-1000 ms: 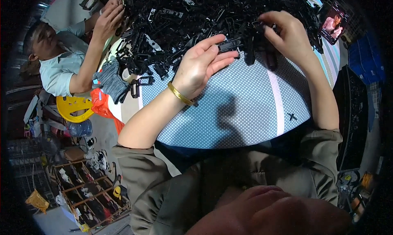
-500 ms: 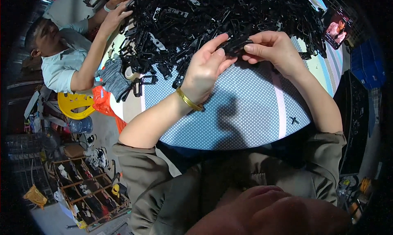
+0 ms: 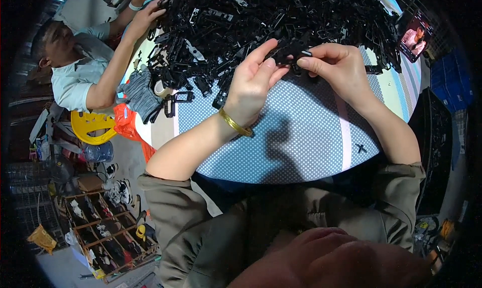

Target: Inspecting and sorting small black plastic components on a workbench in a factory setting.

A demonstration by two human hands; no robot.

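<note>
Both hands [image 3: 345, 71] hold parts [image 3: 290, 51] (black).

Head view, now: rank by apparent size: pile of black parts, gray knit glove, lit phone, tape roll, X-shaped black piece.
1. Pile of black parts
2. Gray knit glove
3. Lit phone
4. Tape roll
5. X-shaped black piece
Apparent size only; distance from the camera may skew true sizes.

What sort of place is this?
Probably a small workshop, perhaps home-based: a big heap of black parts on a table, a second person working beside it, and what looks like a shoe rack on the floor.
</note>
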